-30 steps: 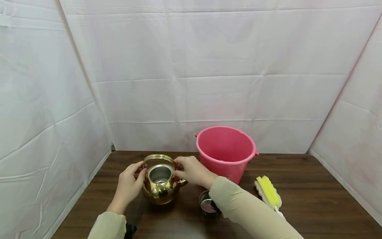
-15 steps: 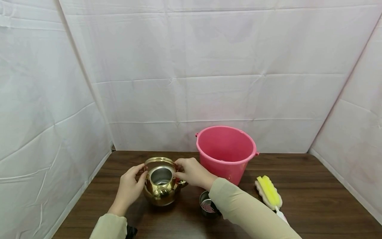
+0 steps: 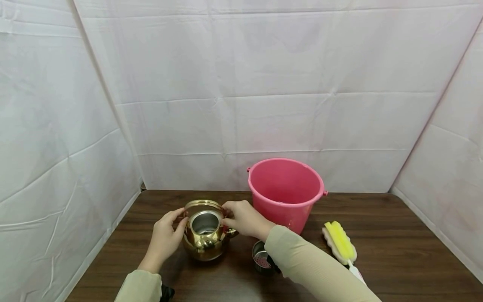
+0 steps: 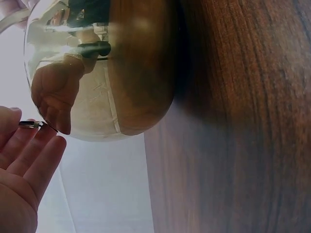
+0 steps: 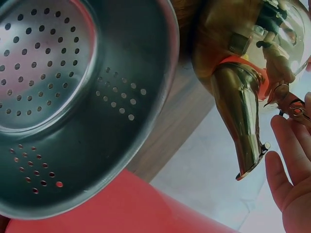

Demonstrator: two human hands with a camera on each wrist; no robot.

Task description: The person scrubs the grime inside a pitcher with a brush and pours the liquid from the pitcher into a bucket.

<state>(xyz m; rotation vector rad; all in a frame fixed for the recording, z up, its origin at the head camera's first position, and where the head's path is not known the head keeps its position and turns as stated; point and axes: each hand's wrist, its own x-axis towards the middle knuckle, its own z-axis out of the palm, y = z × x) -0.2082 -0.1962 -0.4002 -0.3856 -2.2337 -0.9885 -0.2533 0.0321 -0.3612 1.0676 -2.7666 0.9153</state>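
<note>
A shiny gold teapot [image 3: 205, 246] stands lidless on the table, its round mouth showing a steel inside. My left hand [image 3: 163, 238] pinches the left end of its hoop handle [image 3: 203, 203] between thumb and fingers. At the handle's other end, my right hand [image 3: 246, 219] grips near the lug, above the spout [image 5: 238, 107]. In the left wrist view the left fingers [image 4: 44, 167] lie against a small metal piece at the pot's side. A steel tea strainer [image 3: 260, 253] with punched holes sits under the right wrist, partly hidden by the sleeve.
Behind the right forearm stands a pink bucket [image 3: 277, 209]. A yellow and white sponge brush [image 3: 341, 243] lies on the right of the dark wooden table [image 3: 400, 251]. White cloth walls [image 3: 226, 84] rise at the back and both sides.
The teapot has shifted slightly to the right and towards me, its handle dipping a little lower in view. Both hands have moved with it and keep their hold.
</note>
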